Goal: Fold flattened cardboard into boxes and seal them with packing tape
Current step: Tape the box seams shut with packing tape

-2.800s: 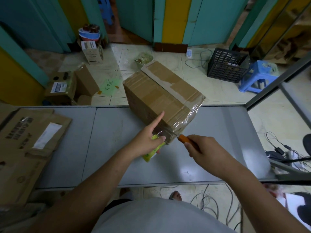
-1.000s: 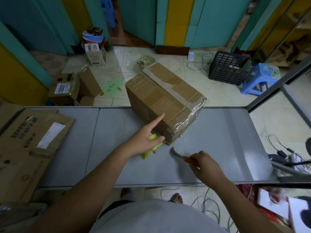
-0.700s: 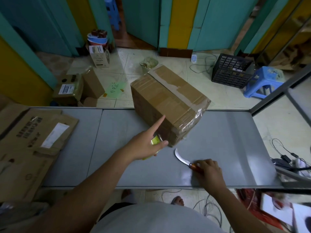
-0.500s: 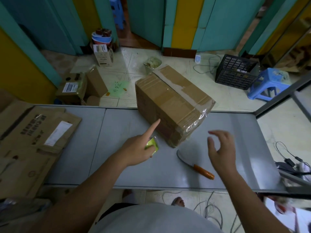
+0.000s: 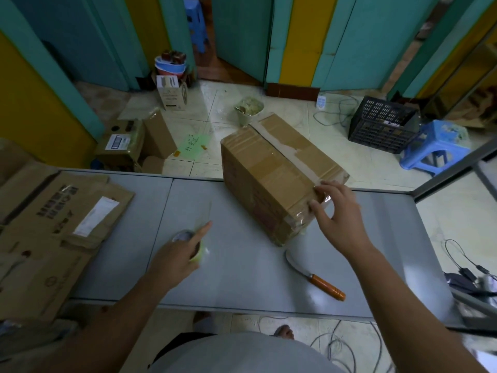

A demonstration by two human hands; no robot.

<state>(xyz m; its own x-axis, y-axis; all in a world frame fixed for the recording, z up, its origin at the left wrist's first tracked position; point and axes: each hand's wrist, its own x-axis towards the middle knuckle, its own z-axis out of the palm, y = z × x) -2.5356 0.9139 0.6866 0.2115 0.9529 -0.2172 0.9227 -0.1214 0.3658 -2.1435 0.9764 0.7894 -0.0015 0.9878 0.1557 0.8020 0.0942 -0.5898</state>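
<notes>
A closed cardboard box (image 5: 271, 168) stands at an angle on the grey table (image 5: 242, 281), a strip of clear tape running along its top seam and down its near end. My right hand (image 5: 338, 211) presses its fingertips on the taped near corner of the box. My left hand (image 5: 180, 254) holds a roll of clear packing tape (image 5: 197, 250) with a yellow-green core, index finger pointing forward, well to the left of the box. A curved knife (image 5: 314, 277) with an orange handle lies on the table below the box.
Flattened cardboard sheets (image 5: 53, 227) are stacked on the table's left end. Beyond the table, the floor holds small boxes (image 5: 129, 146), a black crate (image 5: 382, 127) and a blue stool (image 5: 435, 146). Cables (image 5: 468, 267) lie at the right.
My right hand laid the knife on the table and rose to the box's taped near corner. My left hand drew the tape roll away from the box to the left.
</notes>
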